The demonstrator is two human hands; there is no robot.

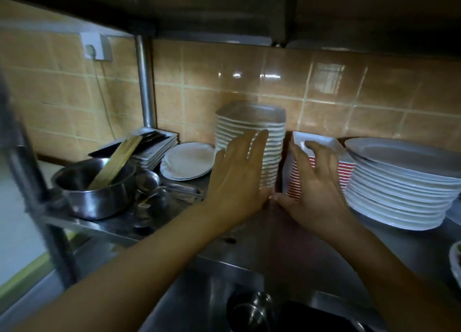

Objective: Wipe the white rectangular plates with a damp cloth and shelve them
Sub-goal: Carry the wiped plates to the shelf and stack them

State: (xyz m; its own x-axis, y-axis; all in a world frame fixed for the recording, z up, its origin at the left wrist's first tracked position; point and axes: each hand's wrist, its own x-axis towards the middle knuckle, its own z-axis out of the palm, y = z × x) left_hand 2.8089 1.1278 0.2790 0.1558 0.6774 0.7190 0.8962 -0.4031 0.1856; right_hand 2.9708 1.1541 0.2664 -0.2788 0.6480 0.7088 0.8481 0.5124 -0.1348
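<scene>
Steel shelf (287, 222) against tan tiled wall (224, 64); both hands flat, released: left hand (237, 179) on plate stack (252, 132), right hand (316, 182) on red-striped stack (345, 169).

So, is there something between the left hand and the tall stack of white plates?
No, nothing visible. The left hand already lies with straight fingers against the front of the tall stack of white plates on the shelf.

Steel shelf (249, 229) is pretty packed. The tall stack of white rectangular plates (252, 142) sits mid-shelf; right of it a red-striped stack (346, 170), then round plates (404, 184). Left of it: small plates (188, 160), a pot (94, 192).
</scene>
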